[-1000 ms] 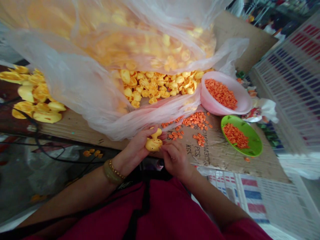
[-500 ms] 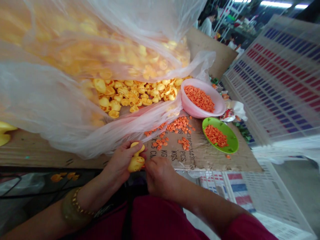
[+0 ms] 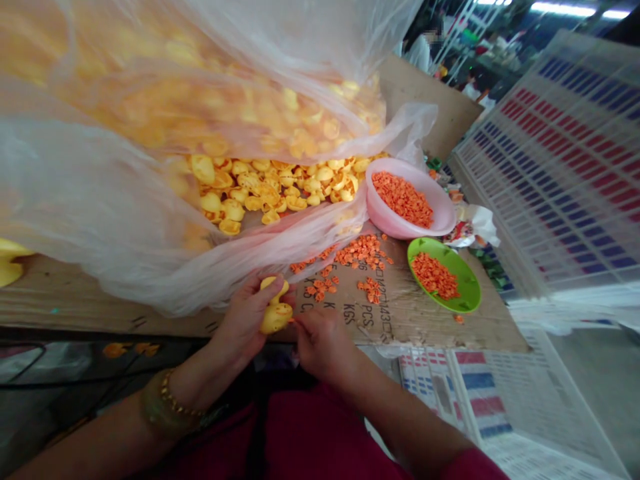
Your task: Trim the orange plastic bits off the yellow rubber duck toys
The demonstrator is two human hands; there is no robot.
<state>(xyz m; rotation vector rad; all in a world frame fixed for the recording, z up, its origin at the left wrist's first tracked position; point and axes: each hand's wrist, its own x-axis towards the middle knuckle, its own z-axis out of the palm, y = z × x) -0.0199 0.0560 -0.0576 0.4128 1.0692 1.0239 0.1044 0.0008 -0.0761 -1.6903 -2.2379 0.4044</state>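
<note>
My left hand is closed around a yellow toy duck part, with a rounded head end and a wider body end showing between thumb and fingers. Beside it, my right hand pinches a small orange piece, its tip at the right side of the duck part. Whether that tip goes into the part I cannot tell. Just beyond both hands, loose orange pieces lie scattered on the printed cardboard.
Many yellow shells spill from a large clear plastic bag at the back. A pink bowl and a green dish hold orange pieces. White crates stand at the right, and a person is in the background.
Both hands have risen slightly, away from my body, with the yellow duck part. The orange tip now shows between the right fingers and the part. The view has shifted slightly.
</note>
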